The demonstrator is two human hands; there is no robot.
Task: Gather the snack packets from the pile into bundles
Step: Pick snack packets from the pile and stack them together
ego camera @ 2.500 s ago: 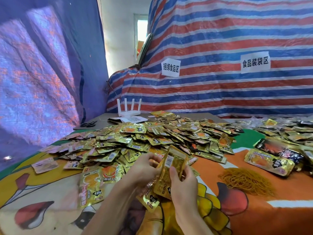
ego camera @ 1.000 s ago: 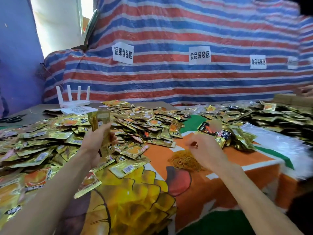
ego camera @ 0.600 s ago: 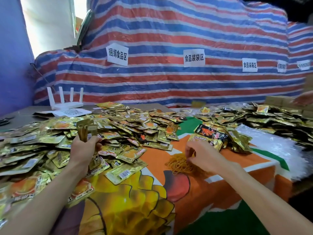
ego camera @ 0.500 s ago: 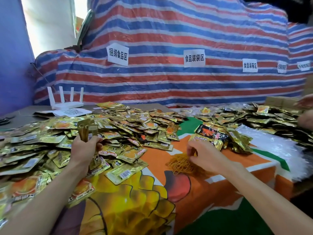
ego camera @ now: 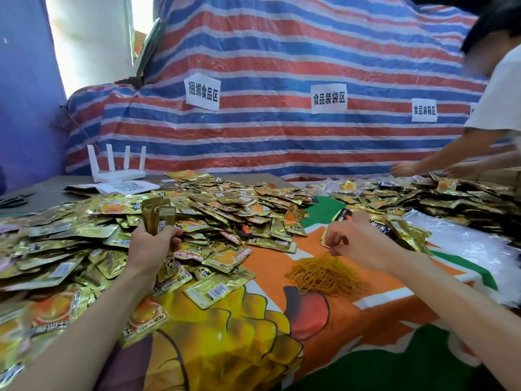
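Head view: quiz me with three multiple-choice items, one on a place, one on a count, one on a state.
1. The rubber bands lie: A on the orange cloth, under the right hand; B in a box; C on a chair.
2. Antennas on the white router: A two; B four; C six.
3. The left hand: A lies flat; B holds a cup; C grips a packet stack.
Key: A, heap on cloth beneath the fingers; B, four upright antennas; C, fingers curled round the stack.
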